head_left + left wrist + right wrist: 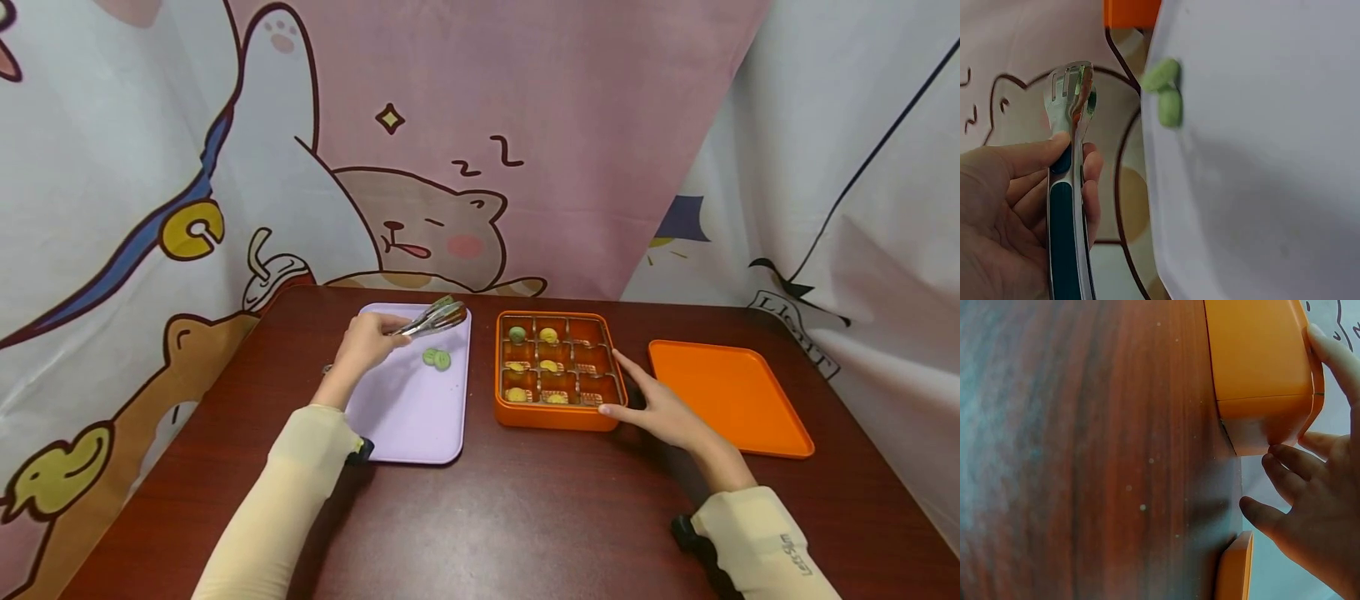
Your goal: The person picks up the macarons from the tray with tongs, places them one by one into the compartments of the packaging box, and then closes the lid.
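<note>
Over the lilac tray (408,429), your left hand (364,342) is pinching the tongs (1062,206), whose tips are pointing toward 2 o'clock; 2 green sweets (442,360) are lying on the tray. At the tray's 3 o'clock, the orange box (551,417) is standing; your right hand (667,412), fingers spread, is touching its 4 o'clock corner. Farther toward 3 o'clock, an orange lid (727,400) is lying.

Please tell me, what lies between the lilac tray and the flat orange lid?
In the head view, the orange compartment box stands between the lilac tray and the flat orange lid; the right hand touches the box.
</note>
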{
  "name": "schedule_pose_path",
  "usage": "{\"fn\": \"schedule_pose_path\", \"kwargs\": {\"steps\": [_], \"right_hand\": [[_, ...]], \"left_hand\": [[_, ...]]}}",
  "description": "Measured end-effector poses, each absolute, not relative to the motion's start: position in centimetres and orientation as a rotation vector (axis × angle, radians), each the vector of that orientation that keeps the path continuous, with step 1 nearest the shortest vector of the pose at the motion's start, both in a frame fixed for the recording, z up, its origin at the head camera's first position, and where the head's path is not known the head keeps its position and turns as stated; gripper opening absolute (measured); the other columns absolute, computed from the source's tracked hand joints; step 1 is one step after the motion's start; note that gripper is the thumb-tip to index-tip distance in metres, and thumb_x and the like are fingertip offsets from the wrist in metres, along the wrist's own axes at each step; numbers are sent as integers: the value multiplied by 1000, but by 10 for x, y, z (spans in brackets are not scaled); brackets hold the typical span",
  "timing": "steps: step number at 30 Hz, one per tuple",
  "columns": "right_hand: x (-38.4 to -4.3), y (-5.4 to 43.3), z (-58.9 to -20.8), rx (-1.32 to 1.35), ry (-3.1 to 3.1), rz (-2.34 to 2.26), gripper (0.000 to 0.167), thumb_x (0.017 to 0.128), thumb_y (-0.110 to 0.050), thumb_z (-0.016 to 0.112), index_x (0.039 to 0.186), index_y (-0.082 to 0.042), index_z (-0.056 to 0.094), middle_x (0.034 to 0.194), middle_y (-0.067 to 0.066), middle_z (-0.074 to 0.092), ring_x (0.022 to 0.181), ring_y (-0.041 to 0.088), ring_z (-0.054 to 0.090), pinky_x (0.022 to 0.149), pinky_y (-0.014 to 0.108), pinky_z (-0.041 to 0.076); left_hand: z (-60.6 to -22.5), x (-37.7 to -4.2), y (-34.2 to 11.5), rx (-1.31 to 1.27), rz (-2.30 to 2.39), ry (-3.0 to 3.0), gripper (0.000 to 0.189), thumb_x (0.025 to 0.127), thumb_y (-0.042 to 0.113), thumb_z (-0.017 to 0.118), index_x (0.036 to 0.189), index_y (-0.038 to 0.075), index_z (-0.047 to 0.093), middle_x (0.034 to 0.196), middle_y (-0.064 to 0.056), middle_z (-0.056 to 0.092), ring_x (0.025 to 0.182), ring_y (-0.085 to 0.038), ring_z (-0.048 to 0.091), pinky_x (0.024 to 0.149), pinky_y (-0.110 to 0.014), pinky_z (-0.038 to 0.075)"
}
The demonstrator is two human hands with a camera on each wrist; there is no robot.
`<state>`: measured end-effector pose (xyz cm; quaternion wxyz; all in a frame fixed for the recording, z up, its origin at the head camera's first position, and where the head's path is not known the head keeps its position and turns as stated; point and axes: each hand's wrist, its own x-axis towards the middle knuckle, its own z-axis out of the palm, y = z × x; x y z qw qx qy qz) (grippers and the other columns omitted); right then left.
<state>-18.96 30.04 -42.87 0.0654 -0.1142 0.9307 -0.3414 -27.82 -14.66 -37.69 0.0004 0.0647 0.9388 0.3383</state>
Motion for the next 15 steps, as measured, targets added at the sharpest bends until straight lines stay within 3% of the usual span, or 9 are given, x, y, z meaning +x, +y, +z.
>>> {"fn": "schedule_pose_path", "kwargs": {"steps": [4, 7, 15], "right_hand": [[-190, 300, -429, -352, 2810, -1037, 97, 92, -44, 69, 162, -18, 7, 162, 28, 21, 142, 56, 26, 105, 76, 26], [-190, 300, -429, -351, 2810, -1039, 97, 91, -44, 69, 162, -18, 7, 163, 27, 21, 143, 56, 26, 106, 76, 26], [-190, 300, -431, -356, 2807, -1049, 97, 92, -44, 69, 162, -19, 7, 163, 27, 19, 143, 56, 24, 106, 76, 24]], "left_hand": [[-370, -275, -130, 298, 1092, 2957, 34, 88, 17, 75, 121, 9, 73, 110, -13, 76, 85, -18, 66, 72, -29, 49], [-366, -273, -117, 362, 1088, 2961, 33, 88, 18, 75, 120, 11, 74, 106, -11, 77, 80, -15, 61, 71, -28, 46], [-362, -264, -78, 523, 1120, 2876, 32, 87, 17, 76, 119, 14, 75, 109, -8, 77, 94, -19, 71, 83, -36, 52]]}}
